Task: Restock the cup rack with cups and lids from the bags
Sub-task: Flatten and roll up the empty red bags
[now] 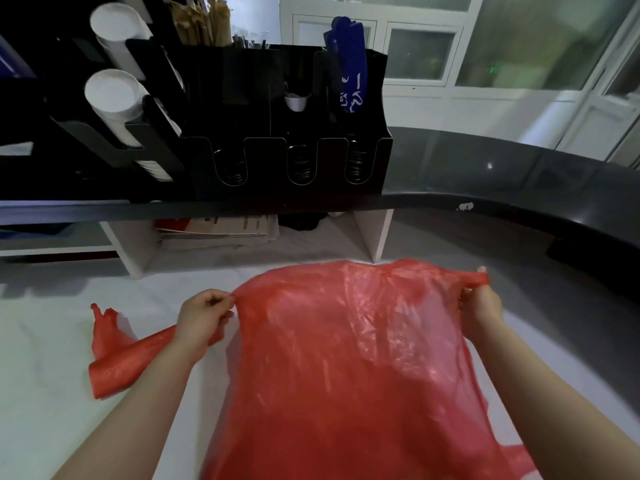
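The left hand's (204,313) grip pinches the near-left edge of the red bag (346,358) between thumb and curled fingers. The right hand's (479,306) grip pinches a twisted corner at the bag's far right. Between the two, the thin film is stretched wide and held just above the white bench (52,341). I cannot tell whether any cups or lids lie inside it.

The film is the main risk. Pulling the two corners further apart could split it, and if the mouth tips downward, whatever is inside could slide out onto the bench. The spread sheet also hides the bench beneath it.

A second red bag (114,362) lies crumpled on the bench just left of the held bag, partly under the left wrist. The black cup rack (277,133) stands beyond the bag on a dark raised ledge (485,174), so every item has to be lifted up and over that edge. Two stacks of white cups (110,95) sit at the rack's left side. Its three front slots show only bare springs (301,168).
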Demonstrator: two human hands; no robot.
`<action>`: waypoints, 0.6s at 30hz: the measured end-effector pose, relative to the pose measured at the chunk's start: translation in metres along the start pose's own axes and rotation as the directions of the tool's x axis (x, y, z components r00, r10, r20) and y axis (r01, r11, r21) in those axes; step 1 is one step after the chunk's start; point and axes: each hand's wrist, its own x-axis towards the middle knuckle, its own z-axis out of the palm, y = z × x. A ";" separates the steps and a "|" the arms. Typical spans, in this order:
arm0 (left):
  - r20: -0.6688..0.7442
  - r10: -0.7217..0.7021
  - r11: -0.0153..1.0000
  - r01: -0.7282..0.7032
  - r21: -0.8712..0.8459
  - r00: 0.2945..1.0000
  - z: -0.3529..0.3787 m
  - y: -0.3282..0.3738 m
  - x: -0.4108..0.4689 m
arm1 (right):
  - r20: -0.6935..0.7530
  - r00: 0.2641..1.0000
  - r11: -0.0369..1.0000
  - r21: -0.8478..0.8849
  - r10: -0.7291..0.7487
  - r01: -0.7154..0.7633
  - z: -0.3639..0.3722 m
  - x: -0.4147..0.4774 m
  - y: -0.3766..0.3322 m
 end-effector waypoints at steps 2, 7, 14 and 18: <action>-0.067 -0.008 1.000 0.007 -0.020 0.998 -0.007 -0.002 0.007 | 0.014 1.000 0.999 0.033 0.015 -0.015 0.000 0.001 0.000; -0.102 -0.110 0.987 0.097 -0.126 0.989 -0.011 0.001 0.016 | 0.004 0.999 0.999 0.005 -0.042 0.042 0.001 0.004 0.003; -0.157 -0.222 0.950 0.177 -0.259 0.962 -0.015 0.008 0.023 | -0.070 0.995 0.997 -0.048 -0.069 0.066 -0.007 0.012 0.011; -0.224 -0.198 0.978 0.179 -0.103 0.954 -0.022 0.003 0.033 | -0.090 0.989 0.986 -0.134 -0.114 0.101 -0.008 0.019 0.014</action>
